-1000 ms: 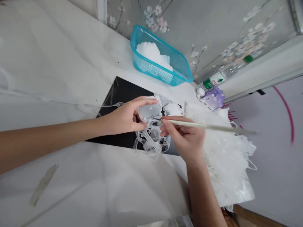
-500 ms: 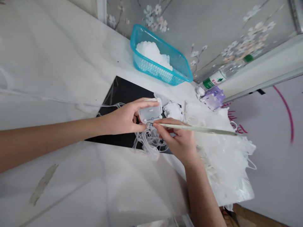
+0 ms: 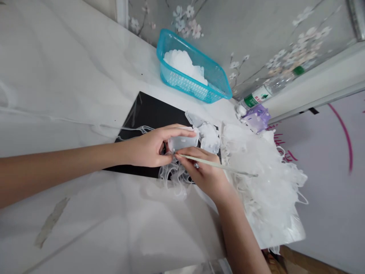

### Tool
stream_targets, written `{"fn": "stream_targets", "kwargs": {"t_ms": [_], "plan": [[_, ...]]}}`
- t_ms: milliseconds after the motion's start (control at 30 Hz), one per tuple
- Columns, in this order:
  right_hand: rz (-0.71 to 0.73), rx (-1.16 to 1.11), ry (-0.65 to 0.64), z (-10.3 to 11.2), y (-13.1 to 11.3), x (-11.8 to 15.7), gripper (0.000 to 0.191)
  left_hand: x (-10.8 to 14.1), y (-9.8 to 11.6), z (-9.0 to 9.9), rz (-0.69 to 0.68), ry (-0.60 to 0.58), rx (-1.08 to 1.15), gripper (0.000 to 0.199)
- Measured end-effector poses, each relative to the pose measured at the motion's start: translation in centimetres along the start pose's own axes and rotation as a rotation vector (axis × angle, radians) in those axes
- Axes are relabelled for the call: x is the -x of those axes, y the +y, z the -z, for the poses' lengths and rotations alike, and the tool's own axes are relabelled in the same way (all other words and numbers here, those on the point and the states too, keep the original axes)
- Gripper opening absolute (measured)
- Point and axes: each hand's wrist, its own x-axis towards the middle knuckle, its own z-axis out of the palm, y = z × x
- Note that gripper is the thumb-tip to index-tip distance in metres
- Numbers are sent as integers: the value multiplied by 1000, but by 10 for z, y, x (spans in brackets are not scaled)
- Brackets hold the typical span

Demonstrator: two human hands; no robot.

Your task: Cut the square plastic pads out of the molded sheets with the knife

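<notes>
Basket (image 3: 212, 95) behind mat (image 3: 159, 110), bottle (image 3: 258, 96) right of basket

Far right, a clear bottle (image 3: 258, 95) with a green cap (image 3: 299, 70) is just beside a translucent purple object (image 3: 257, 117). A blossom-printed grey wall (image 3: 251, 26) spans the far side. Pink marks (image 3: 346, 135) show on a pale board (image 3: 327, 152) at right; a greyish strip (image 3: 52, 222) marks the table (image 3: 71, 83), near left.
</notes>
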Motion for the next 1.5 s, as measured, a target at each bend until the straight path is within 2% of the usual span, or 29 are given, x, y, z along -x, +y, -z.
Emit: {"fn": "stream_targets", "kwargs": {"t_ms": [167, 267, 367, 467, 533, 667, 800, 1000, 1133, 1267, 1500], "plan": [[-33, 10, -7, 2, 0, -2, 10, 0, -3, 2, 23, 10, 36, 61], [-74, 6, -8, 6, -1, -3, 12, 0, -5, 3, 40, 24, 70, 53], [-114, -13, 14, 7, 0, -3, 12, 0, -5, 1, 52, 106, -43, 43], [-174, -46, 14, 6, 1, -3, 15, 0, -3, -2, 51, 174, -171, 42], [-224, -64, 10, 5, 1, -3, 18, -1, -4, -1, 82, 182, -121, 43], [-287, -111, 68, 4, -2, -5, 17, -4, -5, 4, 202, 173, 156, 49], [-316, -178, 149, 4, -4, -6, 11, -5, -5, 8, 250, 162, 157, 24], [-322, -141, 215, 8, -5, -3, 7, -6, -3, 8, 230, 170, 144, 11], [-284, -123, 219, 13, -7, -3, 8, -5, 0, 11, 221, 76, 167, 13], [-150, -71, 232, 16, -9, -2, 15, -3, 1, 13, 224, -58, 358, 14], [132, 237, 260, 6, -10, -1, 18, -4, 1, 11, 246, -33, 417, 16]]}}
